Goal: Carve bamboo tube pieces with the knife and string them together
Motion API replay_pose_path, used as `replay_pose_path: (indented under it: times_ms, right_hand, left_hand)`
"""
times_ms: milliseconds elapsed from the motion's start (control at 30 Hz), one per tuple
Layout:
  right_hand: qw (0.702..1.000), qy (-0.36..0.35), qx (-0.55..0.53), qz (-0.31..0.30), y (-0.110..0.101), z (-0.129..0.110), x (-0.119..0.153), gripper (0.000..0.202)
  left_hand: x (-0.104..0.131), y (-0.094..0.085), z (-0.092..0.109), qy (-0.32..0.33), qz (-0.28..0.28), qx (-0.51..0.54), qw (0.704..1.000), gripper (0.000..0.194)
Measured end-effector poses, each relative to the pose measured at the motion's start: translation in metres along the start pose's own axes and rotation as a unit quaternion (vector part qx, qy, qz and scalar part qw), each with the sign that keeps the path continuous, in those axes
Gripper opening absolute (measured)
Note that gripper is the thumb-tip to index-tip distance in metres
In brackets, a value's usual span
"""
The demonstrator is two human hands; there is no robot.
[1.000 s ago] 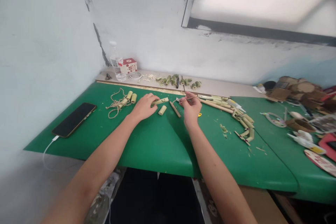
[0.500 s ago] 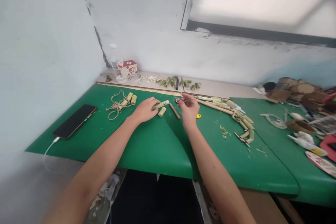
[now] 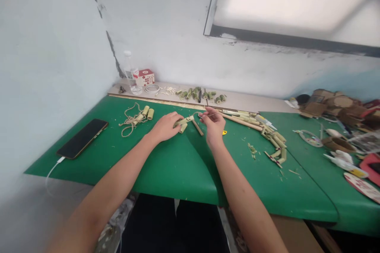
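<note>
My left hand (image 3: 168,126) is closed around a pale bamboo tube (image 3: 187,119) that has a dark curved mark on it. Just under that tube a short bamboo piece (image 3: 183,128) lies by my fingertips. My right hand (image 3: 214,124) pinches a thin cord (image 3: 196,113), whose end reaches the tube's right end. Between the hands a brown stick (image 3: 198,128) rests on the green mat (image 3: 178,166). A small yellow item (image 3: 225,132) shows beside my right hand.
Left are a phone (image 3: 83,138) with a cable and bamboo pieces with twine (image 3: 127,120). Behind stand a bottle (image 3: 132,75), a box (image 3: 146,78) and cut green bamboo (image 3: 195,93). Linked bamboo (image 3: 278,142) lies right, with glue bottles and cardboard (image 3: 322,101) farther over.
The tube in my left hand has moved slightly right and down. The cord in my right hand now meets the tube's end. The view has shifted a little.
</note>
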State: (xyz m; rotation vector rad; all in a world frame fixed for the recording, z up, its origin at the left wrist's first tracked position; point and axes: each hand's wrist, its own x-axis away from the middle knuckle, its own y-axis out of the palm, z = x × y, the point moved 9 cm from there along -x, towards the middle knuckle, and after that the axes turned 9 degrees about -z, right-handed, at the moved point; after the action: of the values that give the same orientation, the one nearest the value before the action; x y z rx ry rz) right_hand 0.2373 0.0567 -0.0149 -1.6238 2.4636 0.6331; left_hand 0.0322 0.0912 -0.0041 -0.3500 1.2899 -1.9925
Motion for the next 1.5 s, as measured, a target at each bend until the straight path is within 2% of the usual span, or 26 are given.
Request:
replay_pose_path:
  times_ms: [167,333,500,767,1033,1300,1500]
  right_hand:
    - [1.000,0.001,-0.023,0.004,-0.003,0.000,-0.001,0.039]
    - [0.997,0.047,-0.065,-0.003,-0.001,0.009,0.000,0.041]
    - [0.996,0.068,-0.046,-0.032,0.002,0.014,-0.001,0.040]
    - [0.994,0.104,-0.014,-0.032,0.000,0.027,-0.001,0.036]
    - [0.994,0.061,0.070,-0.056,0.007,0.019,0.000,0.030]
    - [0.997,0.031,0.063,-0.031,0.001,0.016,-0.002,0.035]
    - [0.994,0.019,0.085,-0.062,0.008,0.017,-0.001,0.032]
  left_hand:
    - [0.000,0.000,-0.002,-0.005,-0.001,0.002,1.000,0.037]
    - [-0.001,0.001,-0.005,-0.004,-0.001,0.009,1.000,0.035]
    - [-0.001,0.000,-0.004,-0.006,0.004,0.024,1.000,0.033]
    - [0.001,-0.009,-0.001,-0.003,0.034,0.043,0.998,0.031]
    - [0.001,-0.007,-0.002,0.006,0.044,0.046,0.998,0.031]
    - [0.001,-0.004,0.001,0.020,0.030,0.038,0.999,0.033]
    - [0.001,-0.005,0.001,0.017,0.031,0.043,0.998,0.034]
